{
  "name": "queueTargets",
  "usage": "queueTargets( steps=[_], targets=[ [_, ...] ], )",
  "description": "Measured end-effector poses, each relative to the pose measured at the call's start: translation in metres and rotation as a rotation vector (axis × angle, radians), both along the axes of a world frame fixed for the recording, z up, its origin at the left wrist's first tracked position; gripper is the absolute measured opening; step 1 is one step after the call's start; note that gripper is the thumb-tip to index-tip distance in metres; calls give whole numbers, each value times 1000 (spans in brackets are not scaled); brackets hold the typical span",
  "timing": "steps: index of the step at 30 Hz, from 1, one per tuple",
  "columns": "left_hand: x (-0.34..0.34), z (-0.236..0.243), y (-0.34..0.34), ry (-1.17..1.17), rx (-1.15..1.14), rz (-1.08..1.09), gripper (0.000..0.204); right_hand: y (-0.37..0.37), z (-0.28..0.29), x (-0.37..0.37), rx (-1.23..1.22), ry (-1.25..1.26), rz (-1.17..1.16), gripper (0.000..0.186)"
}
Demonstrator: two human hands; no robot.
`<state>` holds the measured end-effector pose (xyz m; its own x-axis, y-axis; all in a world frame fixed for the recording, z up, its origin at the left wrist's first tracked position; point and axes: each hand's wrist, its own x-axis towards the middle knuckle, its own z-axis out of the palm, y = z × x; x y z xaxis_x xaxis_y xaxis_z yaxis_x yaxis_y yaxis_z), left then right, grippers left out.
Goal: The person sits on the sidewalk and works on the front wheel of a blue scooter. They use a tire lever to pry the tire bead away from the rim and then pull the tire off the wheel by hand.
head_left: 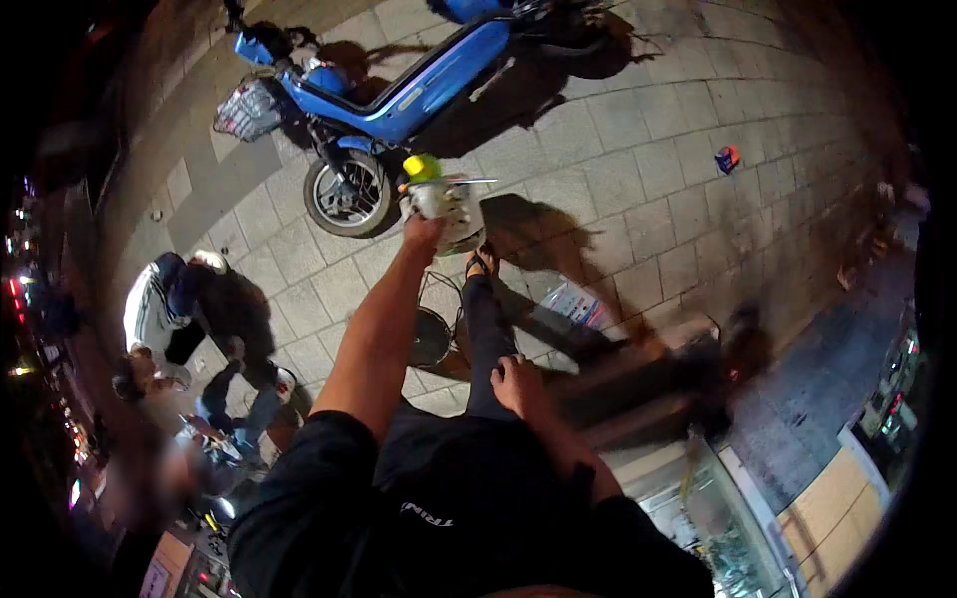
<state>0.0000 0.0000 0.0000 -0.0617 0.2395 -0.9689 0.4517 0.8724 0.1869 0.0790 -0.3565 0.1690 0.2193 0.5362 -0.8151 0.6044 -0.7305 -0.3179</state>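
My left arm reaches out toward the scooter's front wheel. My left hand (425,231) is closed on the near edge of a pale, see-through plastic container (461,211). Crowded at that container are a bright yellow-green item (423,167), a small orange piece and a thin, light-coloured rod (471,181). What lies deeper inside is too small to make out. My right hand (519,385) rests on my dark-trousered leg, holding nothing, its fingers loosely bent over it. Just beyond the container stands a blue scooter (414,95).
A round, dark-topped stool or bucket (431,337) stands beside my leg. A printed packet (575,304) lies on the paving (638,159), with a small blue-and-orange packet (727,158) farther off. A person (184,309) crouches at left. A glass-sided case (713,508) is at lower right.
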Motion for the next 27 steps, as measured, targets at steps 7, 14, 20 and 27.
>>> queueTargets(
  steps=[7,14,20,27],
  targets=[
    [67,-171,81,-114,384,-524,43,85,-61,-43,223,-176,-159,36],
    [79,-248,66,-286,593,-992,47,106,-62,-89,128,-251,-161,42],
    [-16,-169,36,-365,916,-897,51,117,-84,-99,167,-432,-37,31],
    [-226,-224,-46,-319,-124,-1555,69,130,-108,-91,7,-380,-78,30]
  ],
)
